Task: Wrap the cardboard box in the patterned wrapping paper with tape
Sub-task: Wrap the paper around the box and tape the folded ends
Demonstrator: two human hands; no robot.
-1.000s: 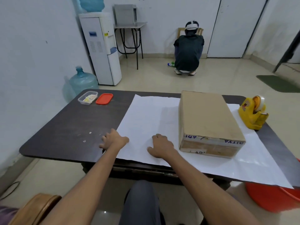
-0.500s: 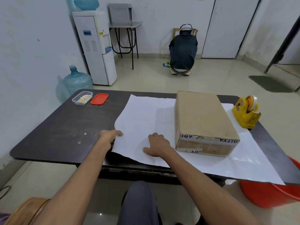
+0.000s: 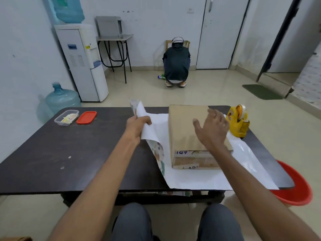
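Nearest the camera, the person's knees sit under the near edge of the dark table (image 3: 52,162), and the wrapping paper (image 3: 199,178) overhangs that edge, its hanging part mostly hidden. The left hand (image 3: 137,124) is clamped on the paper's left side, lifted so the patterned underside shows. The right hand (image 3: 212,127), fingers spread and holding nothing, hovers over the cardboard box (image 3: 185,129); whether it touches the top cannot be told, and the forearm hides the box's near right corner. The box stands on the paper. A red bucket (image 3: 295,186) is half hidden beside the table's right edge. The table's left half lies bare. Farther back, the yellow tape dispenser (image 3: 238,120) sits by the far right corner
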